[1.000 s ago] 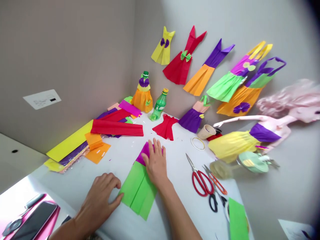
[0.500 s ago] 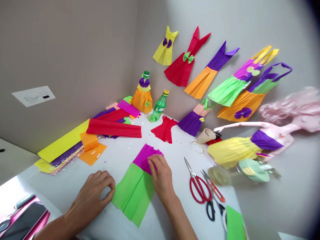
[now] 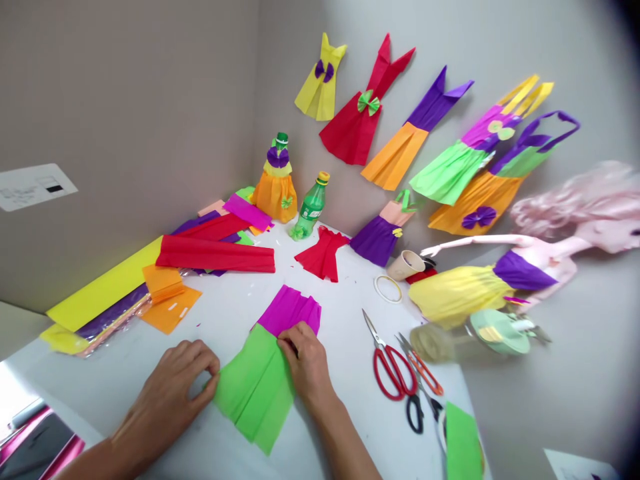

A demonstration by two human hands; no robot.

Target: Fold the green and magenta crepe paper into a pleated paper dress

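Note:
A pleated paper dress lies flat on the white table [image 3: 235, 300], with a green skirt [image 3: 253, 390] and a magenta top [image 3: 291, 309]. My left hand [image 3: 173, 387] rests on the table with its fingers curled, pinching the skirt's left edge. My right hand [image 3: 306, 363] presses down where green meets magenta, its fingers bent and pinched on the paper there.
Red-handled scissors [image 3: 387, 363] and two smaller pairs lie right of the dress. Crepe paper sheets [image 3: 210, 253] are stacked at the left. A green bottle [image 3: 309, 207], a dressed bottle [image 3: 274, 183], a tape ring [image 3: 388, 288] and a doll [image 3: 500, 280] stand behind. Paper dresses hang on the wall.
My right hand slid back from the magenta top toward me and curled from flat into a pinch at the seam. My left hand's fingers closed on the skirt's edge.

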